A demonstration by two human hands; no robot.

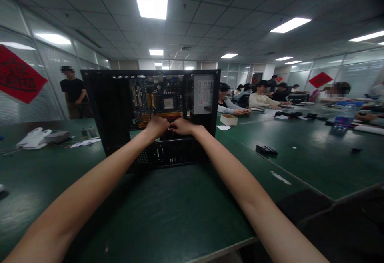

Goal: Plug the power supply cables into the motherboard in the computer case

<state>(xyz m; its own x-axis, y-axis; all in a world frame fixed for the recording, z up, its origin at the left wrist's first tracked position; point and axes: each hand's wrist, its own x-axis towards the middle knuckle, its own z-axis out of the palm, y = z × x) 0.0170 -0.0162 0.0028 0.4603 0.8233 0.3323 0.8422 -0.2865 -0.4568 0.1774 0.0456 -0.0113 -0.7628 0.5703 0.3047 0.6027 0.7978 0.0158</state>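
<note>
A black computer case stands on its side edge before me, its open face turned my way. Inside it sit a motherboard and, at the upper right, a silver power supply. My left hand reaches into the lower middle of the case, fingers curled. Close beside it, almost touching, my right hand is bent with its fingers pinched together. Both are just below the orange memory slots. Whatever lies between the fingers is dark and too small to make out.
The green table carries a small white box, black parts and paper scraps on the right. A white plastic bag and a grey block lie left. Several people sit along the right side; one person stands left.
</note>
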